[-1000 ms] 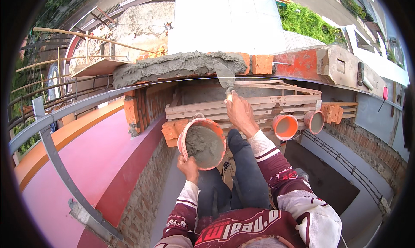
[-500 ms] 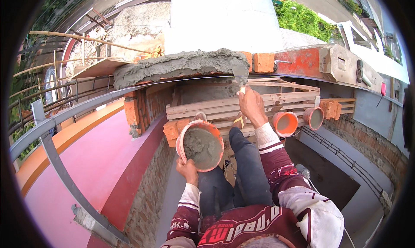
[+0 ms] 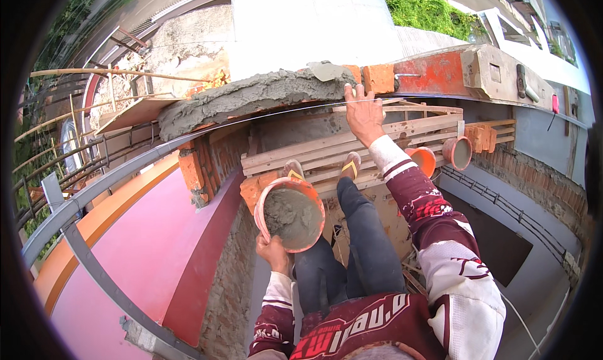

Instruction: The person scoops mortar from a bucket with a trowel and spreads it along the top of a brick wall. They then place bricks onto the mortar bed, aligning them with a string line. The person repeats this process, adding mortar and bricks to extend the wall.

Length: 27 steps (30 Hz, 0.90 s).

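My left hand (image 3: pixel 273 253) grips the rim of an orange bucket (image 3: pixel 258 217) holding grey wet mortar (image 3: pixel 291 215). My right hand (image 3: pixel 365 114) is open and holds nothing, its fingers stretched toward the wall top. Its fingertips are at a taut string line (image 3: pixel 301 108) by the bricks; whether they touch it I cannot tell. A thick bed of mortar (image 3: pixel 239 97) runs along the wall top to the left of that hand. On the mortar's right end lies what looks like the trowel's flat grey blade (image 3: pixel 325 71); its handle is not visible.
I stand on wooden slats (image 3: pixel 301 147) high above a room. Two orange buckets (image 3: pixel 422 161) (image 3: pixel 458 152) sit to the right beside stacked bricks (image 3: pixel 481 138). A curved grey metal rail (image 3: pixel 94 193) crosses the left. A hammer (image 3: pixel 521 83) lies on the concrete beam at right.
My right hand has let go of the trowel and spread its fingers near the string line. The blade now rests on the mortar. My left hand still holds the bucket.
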Available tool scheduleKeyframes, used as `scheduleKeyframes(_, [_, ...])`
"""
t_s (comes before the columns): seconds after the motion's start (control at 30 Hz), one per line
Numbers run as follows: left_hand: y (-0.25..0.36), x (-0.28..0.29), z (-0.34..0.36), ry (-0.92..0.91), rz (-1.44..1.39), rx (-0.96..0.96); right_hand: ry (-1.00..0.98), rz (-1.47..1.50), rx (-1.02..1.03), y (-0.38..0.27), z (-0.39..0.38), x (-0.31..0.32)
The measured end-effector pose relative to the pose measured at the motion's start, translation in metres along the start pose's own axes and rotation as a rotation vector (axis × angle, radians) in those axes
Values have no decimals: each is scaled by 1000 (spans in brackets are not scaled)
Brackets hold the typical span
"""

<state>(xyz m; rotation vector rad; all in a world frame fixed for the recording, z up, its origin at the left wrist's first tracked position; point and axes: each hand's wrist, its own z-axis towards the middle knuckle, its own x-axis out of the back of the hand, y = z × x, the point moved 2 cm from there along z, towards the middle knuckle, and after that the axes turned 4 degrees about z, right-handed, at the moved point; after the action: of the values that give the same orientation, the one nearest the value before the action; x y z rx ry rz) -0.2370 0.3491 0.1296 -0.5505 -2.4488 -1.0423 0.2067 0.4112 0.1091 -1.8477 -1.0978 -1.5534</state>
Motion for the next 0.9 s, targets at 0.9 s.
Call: scheduleKeyframes(0.9, [37, -52, 13, -59, -73, -88, 129, 970, -222, 73, -92, -162])
